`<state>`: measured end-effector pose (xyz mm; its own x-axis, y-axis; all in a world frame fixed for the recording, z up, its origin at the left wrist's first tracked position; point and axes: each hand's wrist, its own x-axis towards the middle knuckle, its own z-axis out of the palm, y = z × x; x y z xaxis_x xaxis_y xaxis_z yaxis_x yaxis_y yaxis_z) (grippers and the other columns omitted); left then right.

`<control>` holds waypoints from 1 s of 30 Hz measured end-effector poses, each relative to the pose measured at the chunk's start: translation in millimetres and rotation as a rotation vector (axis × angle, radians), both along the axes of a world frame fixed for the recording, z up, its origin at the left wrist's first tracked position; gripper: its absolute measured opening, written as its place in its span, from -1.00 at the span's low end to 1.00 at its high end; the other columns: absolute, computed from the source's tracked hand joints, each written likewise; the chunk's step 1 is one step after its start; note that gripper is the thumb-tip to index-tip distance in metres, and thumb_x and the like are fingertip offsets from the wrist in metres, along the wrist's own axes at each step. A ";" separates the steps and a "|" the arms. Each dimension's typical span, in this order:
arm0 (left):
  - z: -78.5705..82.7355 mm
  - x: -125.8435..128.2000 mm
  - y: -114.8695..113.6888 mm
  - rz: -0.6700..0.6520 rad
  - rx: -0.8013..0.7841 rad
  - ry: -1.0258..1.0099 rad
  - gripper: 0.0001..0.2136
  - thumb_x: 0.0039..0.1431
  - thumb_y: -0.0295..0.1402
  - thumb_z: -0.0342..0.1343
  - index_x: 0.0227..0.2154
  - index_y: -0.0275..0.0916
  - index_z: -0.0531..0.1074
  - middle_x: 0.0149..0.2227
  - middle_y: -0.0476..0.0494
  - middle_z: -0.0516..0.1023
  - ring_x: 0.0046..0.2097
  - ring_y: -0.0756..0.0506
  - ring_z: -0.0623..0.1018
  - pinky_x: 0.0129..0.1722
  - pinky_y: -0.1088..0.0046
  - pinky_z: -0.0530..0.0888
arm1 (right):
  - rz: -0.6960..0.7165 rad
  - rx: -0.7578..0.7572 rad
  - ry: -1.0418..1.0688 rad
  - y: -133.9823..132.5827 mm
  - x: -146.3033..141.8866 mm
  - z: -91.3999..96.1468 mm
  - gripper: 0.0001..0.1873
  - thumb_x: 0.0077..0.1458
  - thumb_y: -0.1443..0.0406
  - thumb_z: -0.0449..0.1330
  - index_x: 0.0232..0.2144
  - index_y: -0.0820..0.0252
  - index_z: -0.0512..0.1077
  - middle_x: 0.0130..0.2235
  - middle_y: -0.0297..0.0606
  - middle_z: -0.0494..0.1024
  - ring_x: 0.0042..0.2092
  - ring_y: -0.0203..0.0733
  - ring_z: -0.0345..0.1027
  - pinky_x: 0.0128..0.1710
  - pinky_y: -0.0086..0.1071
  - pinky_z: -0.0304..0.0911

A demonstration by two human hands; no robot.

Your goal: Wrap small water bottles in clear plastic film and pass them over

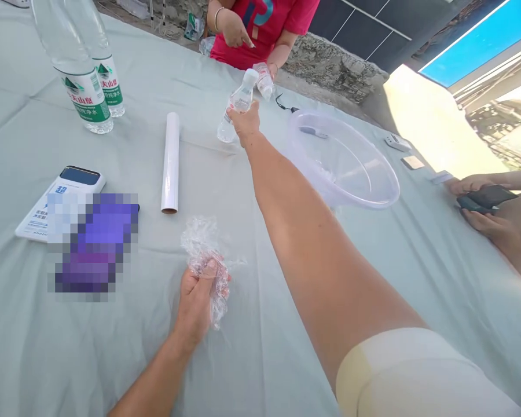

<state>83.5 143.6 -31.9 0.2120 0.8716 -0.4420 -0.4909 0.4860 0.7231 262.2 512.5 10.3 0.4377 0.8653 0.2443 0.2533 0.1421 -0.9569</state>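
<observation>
Crumpled clear plastic wrap is bunched in my left hand, the thumb pressed over it, low above the table. My right arm reaches far across the table, and my right hand is closed round a clear plastic bottle with a white cap. The bottle leans a little to the right; whether its base touches the cloth I cannot tell. Between my hands and to the left lies a roll of plastic wrap. To the right of my right hand is a translucent plastic basin.
Two large water bottles stand at the back left. A white power bank and a blurred-out phone lie at left. Across the table a person in a red shirt holds a wrapped item. Another person's hands hold a dark object at right.
</observation>
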 end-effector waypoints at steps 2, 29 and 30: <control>1.3 -0.8 2.4 0.037 -0.026 -0.036 -0.69 0.17 -0.02 0.20 -0.31 -0.20 0.46 -0.49 0.02 0.41 -0.49 0.07 0.37 -0.50 0.57 0.33 | -0.100 -0.091 -0.084 -13.5 -8.5 -0.2 -0.57 0.00 0.31 0.34 -0.21 0.06 0.16 -0.32 -0.47 0.34 -0.19 -0.28 0.31 0.08 -0.18 0.25; 62.7 -24.9 -140.1 0.253 0.282 0.009 -0.71 0.00 -0.11 0.37 -0.37 -0.21 0.52 -0.42 0.01 0.45 -0.44 0.08 0.39 -0.49 0.57 0.33 | 0.237 -0.178 -0.176 -468.0 -58.7 23.0 -0.37 0.11 -0.04 0.23 0.15 0.06 0.31 0.19 -0.11 0.41 0.16 -0.01 0.34 0.04 -0.14 0.35; 56.7 -23.9 -150.0 0.230 0.219 0.013 -0.70 0.00 -0.10 0.37 -0.33 -0.20 0.54 -0.44 0.03 0.43 -0.45 0.09 0.36 -0.50 0.59 0.31 | 0.249 -0.179 -0.115 -487.8 -56.7 24.3 -0.45 0.17 -0.07 0.16 0.09 0.08 0.37 0.12 -0.12 0.47 0.10 -0.05 0.39 0.00 -0.18 0.36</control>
<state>59.6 -6.4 24.7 -0.0063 0.9707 -0.2403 -0.5596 0.1957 0.8053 205.5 24.7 34.6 0.1859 0.9759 0.1139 0.3402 0.0449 -0.9393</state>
